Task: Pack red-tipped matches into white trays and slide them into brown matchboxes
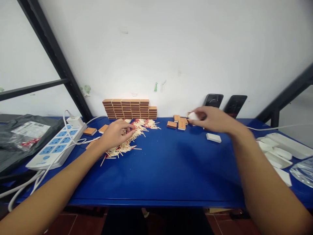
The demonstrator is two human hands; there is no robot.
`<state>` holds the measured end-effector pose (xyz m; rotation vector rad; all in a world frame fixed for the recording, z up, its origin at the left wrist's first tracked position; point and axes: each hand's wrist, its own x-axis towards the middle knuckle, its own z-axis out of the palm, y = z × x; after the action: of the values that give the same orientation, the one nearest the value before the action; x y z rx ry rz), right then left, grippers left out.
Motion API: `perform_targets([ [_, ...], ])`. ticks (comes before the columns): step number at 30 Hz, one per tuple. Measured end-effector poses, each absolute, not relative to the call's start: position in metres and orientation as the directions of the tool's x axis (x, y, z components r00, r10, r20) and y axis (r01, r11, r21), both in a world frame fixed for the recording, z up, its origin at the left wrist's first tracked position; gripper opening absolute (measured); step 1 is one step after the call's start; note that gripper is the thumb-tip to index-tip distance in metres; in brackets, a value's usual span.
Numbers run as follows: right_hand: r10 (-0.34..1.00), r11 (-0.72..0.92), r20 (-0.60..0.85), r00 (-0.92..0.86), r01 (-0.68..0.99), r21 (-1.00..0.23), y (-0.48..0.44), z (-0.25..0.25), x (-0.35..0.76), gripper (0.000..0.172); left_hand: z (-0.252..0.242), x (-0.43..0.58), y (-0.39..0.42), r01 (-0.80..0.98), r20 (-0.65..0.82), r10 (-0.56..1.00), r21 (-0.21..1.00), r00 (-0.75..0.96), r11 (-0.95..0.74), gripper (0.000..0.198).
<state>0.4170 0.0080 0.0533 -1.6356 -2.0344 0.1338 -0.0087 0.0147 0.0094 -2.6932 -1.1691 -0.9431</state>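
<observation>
My left hand (117, 133) reaches into a heap of loose red-tipped matches (122, 147) on the blue table. Its fingers are curled, thumb and forefinger tips close together, with matches between them. My right hand (211, 118), slightly blurred, is at the back right, closed on a small white matchbox tray (193, 116). Several orange-brown matchboxes (182, 124) lie just left of that hand, partly overlapping. Below it, a white matchbox tray (213, 137) lies alone on the table. Behind the heap, matchboxes are stacked in a neat wall (129, 109), lower at its right end.
A white power strip (55, 143) with cables lies at the left, beside a dark plastic package (22, 137). Near it are loose matchboxes (90, 131). Two dark phones (235, 106) lean on the wall. White containers (276, 147) and a clear plastic item (304, 171) occupy the right.
</observation>
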Motion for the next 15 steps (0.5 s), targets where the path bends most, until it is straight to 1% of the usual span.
perform_targets([
  [1, 0.930, 0.353, 0.299, -0.216, 0.758, -0.549, 0.005, 0.050, 0.391, 0.042, 0.009, -0.005, 0.011, 0.657, 0.567, 0.626, 0.185, 0.535, -0.730, 0.027],
  [2, 0.915, 0.402, 0.285, -0.284, 0.611, -0.682, 0.003, 0.044, 0.366, 0.046, 0.009, -0.002, 0.008, 0.637, 0.572, 0.620, 0.207, 0.537, -0.743, 0.027],
  [3, 0.896, 0.427, 0.294, -0.332, 0.469, -0.773, 0.001, 0.037, 0.343, 0.046, 0.008, 0.001, 0.004, 0.620, 0.574, 0.622, 0.235, 0.533, -0.749, 0.029],
  [4, 0.879, 0.431, 0.295, -0.374, 0.363, -0.826, -0.001, 0.028, 0.323, 0.047, 0.008, 0.004, 0.000, 0.603, 0.569, 0.619, 0.251, 0.541, -0.757, 0.034],
  [5, 0.863, 0.421, 0.272, -0.426, 0.308, -0.853, -0.003, 0.020, 0.307, 0.048, 0.007, 0.007, -0.003, 0.592, 0.550, 0.626, 0.270, 0.553, -0.760, 0.039],
  [6, 0.847, 0.412, 0.241, -0.474, 0.300, -0.860, -0.005, 0.012, 0.296, 0.046, 0.007, 0.009, -0.006, 0.584, 0.530, 0.635, 0.290, 0.562, -0.758, 0.043],
  [8, 0.811, 0.429, 0.173, -0.559, 0.366, -0.826, -0.007, 0.001, 0.285, 0.042, 0.005, 0.013, -0.010, 0.560, 0.483, 0.625, 0.292, 0.614, -0.775, 0.043],
  [11, 0.796, 0.470, 0.139, -0.590, 0.456, -0.756, -0.002, -0.007, 0.287, 0.042, 0.001, 0.016, -0.011, 0.532, 0.427, 0.606, 0.293, 0.671, -0.795, 0.044],
  [13, 0.829, 0.482, 0.191, -0.525, 0.499, -0.721, 0.009, -0.012, 0.291, 0.037, -0.003, 0.018, -0.011, 0.521, 0.427, 0.601, 0.299, 0.676, -0.799, 0.044],
  [15, 0.869, 0.489, 0.306, -0.389, 0.581, -0.650, 0.024, -0.019, 0.293, 0.028, -0.007, 0.020, -0.011, 0.521, 0.434, 0.597, 0.293, 0.675, -0.802, 0.043],
])
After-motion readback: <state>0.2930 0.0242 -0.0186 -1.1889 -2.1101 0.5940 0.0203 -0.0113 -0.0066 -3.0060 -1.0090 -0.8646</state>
